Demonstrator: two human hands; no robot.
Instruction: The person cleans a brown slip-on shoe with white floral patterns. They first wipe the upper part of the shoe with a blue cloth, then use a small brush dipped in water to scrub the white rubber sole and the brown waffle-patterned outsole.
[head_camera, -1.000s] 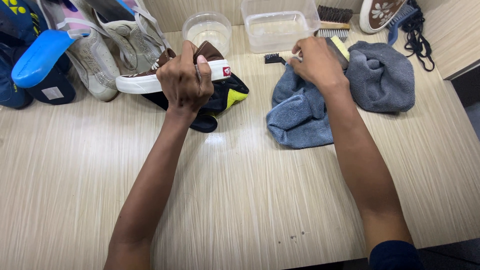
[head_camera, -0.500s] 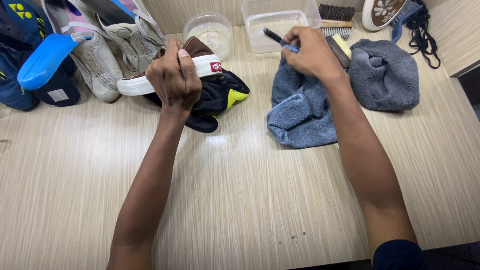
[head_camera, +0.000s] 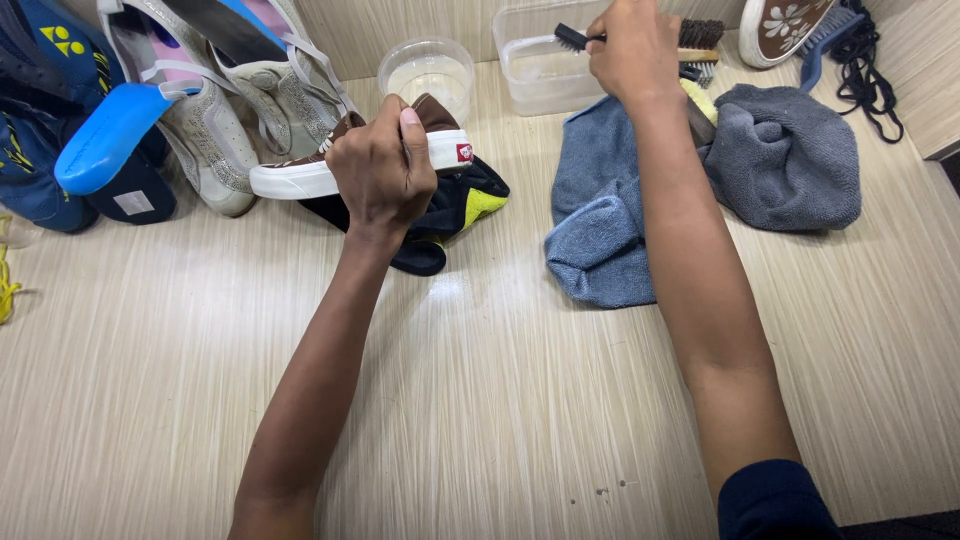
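Holding the brown shoe (head_camera: 400, 150) by its white sole near the far edge of the tabletop (head_camera: 480, 400), our left hand (head_camera: 378, 170) has its fingers wrapped over it. We judge it light, with a stiff rubber sole that gives the best grip. Our right hand (head_camera: 632, 45) closes around a small dark brush (head_camera: 572, 38) above the clear tub (head_camera: 545, 70).

Left hand (head_camera: 378, 172) raised ahead of the body, fingers curled tight in a clamping grip, thumb up, knuckles toward the camera; forearm bare, running straight from lower centre. Right hand (head_camera: 632, 48) stretched far forward, fingers folded in a closed grasp, wrist slightly bent down; forearm bare, dark sleeve at the elbow
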